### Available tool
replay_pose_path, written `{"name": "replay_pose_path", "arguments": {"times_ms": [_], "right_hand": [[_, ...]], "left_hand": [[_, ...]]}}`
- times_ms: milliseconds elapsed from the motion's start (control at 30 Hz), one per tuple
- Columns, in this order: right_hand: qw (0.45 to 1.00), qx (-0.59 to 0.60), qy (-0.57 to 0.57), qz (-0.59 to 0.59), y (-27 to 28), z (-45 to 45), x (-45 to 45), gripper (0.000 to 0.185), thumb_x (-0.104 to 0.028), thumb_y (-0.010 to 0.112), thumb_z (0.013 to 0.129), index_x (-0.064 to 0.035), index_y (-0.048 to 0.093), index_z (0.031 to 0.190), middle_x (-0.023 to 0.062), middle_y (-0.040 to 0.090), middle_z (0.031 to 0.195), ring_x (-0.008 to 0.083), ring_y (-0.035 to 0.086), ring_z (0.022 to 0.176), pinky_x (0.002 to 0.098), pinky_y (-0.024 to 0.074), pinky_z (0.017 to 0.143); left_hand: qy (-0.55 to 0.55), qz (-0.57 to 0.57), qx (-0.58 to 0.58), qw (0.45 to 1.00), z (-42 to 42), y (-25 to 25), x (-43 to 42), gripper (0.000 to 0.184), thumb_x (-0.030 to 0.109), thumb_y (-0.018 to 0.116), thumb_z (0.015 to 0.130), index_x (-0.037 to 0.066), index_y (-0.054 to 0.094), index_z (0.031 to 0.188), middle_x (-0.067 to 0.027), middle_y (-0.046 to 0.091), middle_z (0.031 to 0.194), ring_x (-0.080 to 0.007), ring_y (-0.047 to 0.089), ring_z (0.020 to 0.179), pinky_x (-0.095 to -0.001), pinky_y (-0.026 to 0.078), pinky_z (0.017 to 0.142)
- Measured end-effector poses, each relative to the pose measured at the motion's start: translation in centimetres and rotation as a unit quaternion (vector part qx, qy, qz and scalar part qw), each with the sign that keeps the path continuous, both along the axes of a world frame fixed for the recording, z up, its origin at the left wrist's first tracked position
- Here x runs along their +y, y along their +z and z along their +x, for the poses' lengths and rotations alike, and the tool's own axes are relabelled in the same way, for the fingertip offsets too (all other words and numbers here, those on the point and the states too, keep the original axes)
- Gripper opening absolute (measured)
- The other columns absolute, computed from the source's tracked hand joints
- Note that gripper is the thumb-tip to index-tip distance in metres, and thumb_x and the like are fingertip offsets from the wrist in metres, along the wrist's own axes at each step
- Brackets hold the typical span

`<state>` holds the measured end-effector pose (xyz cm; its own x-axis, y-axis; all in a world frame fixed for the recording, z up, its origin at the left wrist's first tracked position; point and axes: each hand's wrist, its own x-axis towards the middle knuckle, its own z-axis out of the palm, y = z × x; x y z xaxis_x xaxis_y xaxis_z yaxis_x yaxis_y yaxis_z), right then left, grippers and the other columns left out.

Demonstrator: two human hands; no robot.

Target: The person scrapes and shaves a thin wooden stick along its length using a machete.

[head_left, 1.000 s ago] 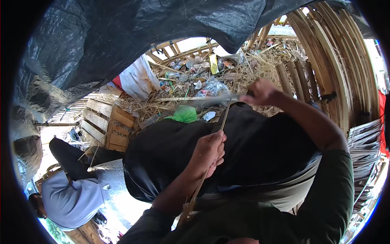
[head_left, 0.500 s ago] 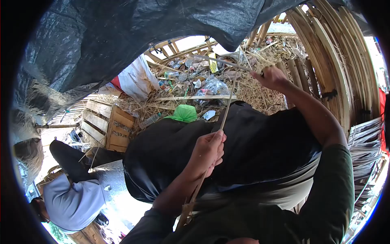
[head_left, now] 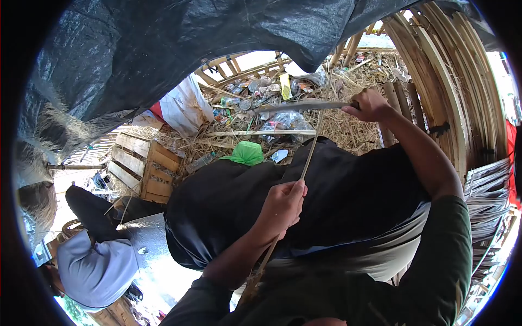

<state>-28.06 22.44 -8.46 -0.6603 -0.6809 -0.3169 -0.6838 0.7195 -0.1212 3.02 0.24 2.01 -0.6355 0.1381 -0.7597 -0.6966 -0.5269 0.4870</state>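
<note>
My left hand (head_left: 280, 211) is closed around a long, thin bamboo strip (head_left: 310, 156). The strip slants from near my chest, past my thumb, up toward the far side of my lap. In my right hand (head_left: 371, 104) is the handle of a long knife (head_left: 304, 106), its blade pointing left. Blade and strip cross just left of my right hand; whether they touch, I cannot tell. My legs in dark trousers (head_left: 353, 185) lie beneath both hands.
Straw and litter cover the ground, with a green plastic bag (head_left: 246, 153) beside my legs. A wooden crate (head_left: 145, 164) stands left. Stacked bamboo slats (head_left: 443, 81) rise at right. Dark tarpaulin (head_left: 179, 32) hangs overhead. Another person (head_left: 98, 269) sits at lower left.
The knife has swung lower, its blade now nearly level, and my right hand has shifted slightly right. My left hand has moved slightly rightward with the bamboo strip.
</note>
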Motion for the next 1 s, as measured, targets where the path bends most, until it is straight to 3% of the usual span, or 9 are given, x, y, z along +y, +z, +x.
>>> {"name": "replay_pose_path", "arguments": {"times_ms": [67, 200, 333, 367, 567, 767, 867, 1000], "right_hand": [[0.998, -0.019, 0.045, -0.027, 0.0, -1.3, 0.7, 0.071, -0.070, 0.056, 0.087, -0.0010, 0.068, 0.074, 0.0212, 0.066, 0.070, 0.0365, 0.069, 0.073, 0.0495, 0.0545, 0.072], [0.990, 0.053, -0.124, 0.049, -1.0, -2.9, 0.6, 0.077, -0.075, 0.049, 0.087, -0.0028, 0.071, 0.076, 0.0184, 0.066, 0.070, 0.0383, 0.068, 0.073, 0.0487, 0.0547, 0.072], [0.999, 0.026, 0.019, 0.030, 0.6, -1.7, 2.0, 0.077, -0.075, 0.048, 0.088, -0.0024, 0.071, 0.078, 0.0197, 0.069, 0.078, 0.0397, 0.069, 0.080, 0.0492, 0.0538, 0.078], [0.997, -0.030, 0.031, 0.059, 0.7, -2.4, 2.0, 0.077, -0.074, 0.048, 0.088, -0.0015, 0.071, 0.079, 0.0205, 0.070, 0.081, 0.0387, 0.069, 0.084, 0.0498, 0.0529, 0.081], [0.989, 0.080, -0.122, 0.034, -3.2, -4.9, 4.2, 0.075, -0.073, 0.050, 0.088, -0.0022, 0.070, 0.074, 0.0190, 0.068, 0.073, 0.0370, 0.069, 0.073, 0.0490, 0.0548, 0.071], [0.998, 0.065, -0.001, -0.021, -0.8, -4.4, 5.5, 0.080, -0.073, 0.046, 0.090, 0.0016, 0.069, 0.074, 0.0217, 0.067, 0.071, 0.0386, 0.069, 0.073, 0.0503, 0.0552, 0.073], [0.975, 0.122, -0.182, 0.034, -0.9, -4.8, 4.7, 0.077, -0.072, 0.049, 0.089, 0.0008, 0.069, 0.073, 0.0225, 0.068, 0.075, 0.0394, 0.069, 0.076, 0.0504, 0.0545, 0.075], [0.991, 0.077, -0.108, 0.011, 1.0, -4.2, 4.9, 0.082, -0.076, 0.048, 0.087, 0.0022, 0.070, 0.077, 0.0231, 0.069, 0.080, 0.0398, 0.069, 0.080, 0.0504, 0.0545, 0.077]], "left_hand": [[-0.012, -0.011, 0.002, 1.000, 0.1, 0.3, 0.1, 0.029, 0.029, 0.047, 0.106, 0.008, 0.050, 0.086, 0.0078, 0.034, 0.050, -0.0023, 0.026, 0.035, -0.0217, 0.019, 0.034], [-0.008, -0.007, -0.017, 1.000, -0.1, -0.2, -0.1, 0.028, 0.030, 0.049, 0.105, 0.009, 0.051, 0.086, 0.0083, 0.034, 0.050, -0.0018, 0.026, 0.036, -0.0215, 0.019, 0.034], [-0.013, 0.022, -0.026, 0.999, 0.1, -0.4, 0.4, 0.028, 0.030, 0.049, 0.105, 0.010, 0.051, 0.086, 0.0084, 0.034, 0.050, -0.0019, 0.026, 0.036, -0.0214, 0.019, 0.034], [-0.014, 0.028, -0.027, 0.999, 0.1, -0.2, 0.4, 0.027, 0.030, 0.049, 0.105, 0.010, 0.051, 0.086, 0.0085, 0.033, 0.050, -0.0020, 0.026, 0.036, -0.0215, 0.020, 0.034], [-0.007, 0.061, -0.029, 0.998, 0.4, 0.5, 0.3, 0.028, 0.033, 0.047, 0.105, 0.011, 0.050, 0.087, 0.0084, 0.031, 0.049, -0.0027, 0.025, 0.037, -0.0214, 0.021, 0.035], [0.002, 0.077, -0.034, 0.996, 0.3, 1.5, 0.1, 0.029, 0.036, 0.045, 0.106, 0.013, 0.049, 0.089, 0.0085, 0.027, 0.049, -0.0033, 0.023, 0.037, -0.0212, 0.020, 0.036], [-0.004, 0.078, -0.036, 0.996, 0.3, 1.9, 0.1, 0.029, 0.037, 0.045, 0.106, 0.014, 0.048, 0.089, 0.0084, 0.027, 0.049, -0.0034, 0.023, 0.037, -0.0214, 0.021, 0.036], [-0.007, 0.076, -0.034, 0.997, 0.4, 1.9, 0.5, 0.028, 0.036, 0.045, 0.106, 0.014, 0.048, 0.089, 0.0080, 0.028, 0.048, -0.0037, 0.024, 0.037, -0.0217, 0.021, 0.036]]}}
